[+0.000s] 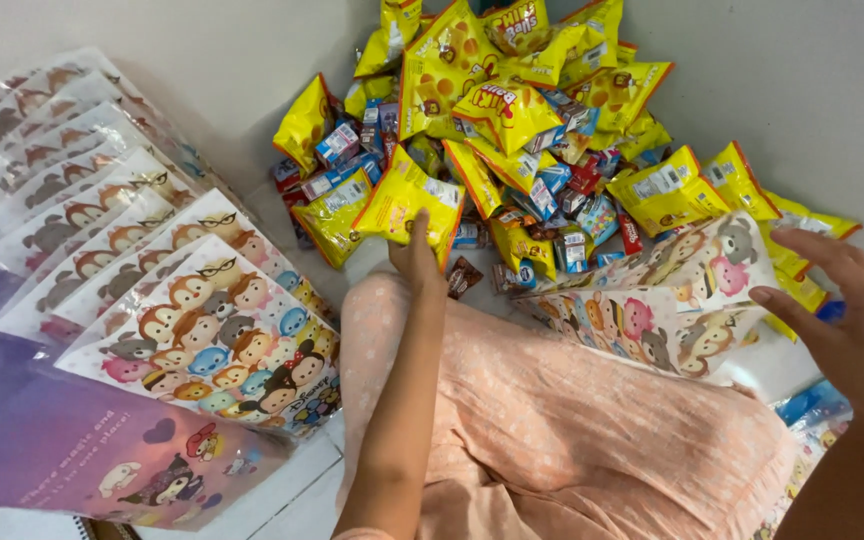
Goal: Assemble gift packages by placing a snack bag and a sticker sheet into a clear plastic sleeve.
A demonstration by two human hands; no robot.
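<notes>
The left hand (417, 255) pinches a yellow snack pack (407, 200) at the near edge of the pile (522, 120). The right hand (842, 310), fingers spread and holding nothing, hovers by the cartoon bag (672, 300) on the lap. Pulling the pack could drag neighbouring small boxes (337, 145) off the pile.

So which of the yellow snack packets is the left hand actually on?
The left hand grips the yellow packet at the pile's near edge, the one showing its white label side; the other yellow packets lie untouched farther back and to the right.
</notes>
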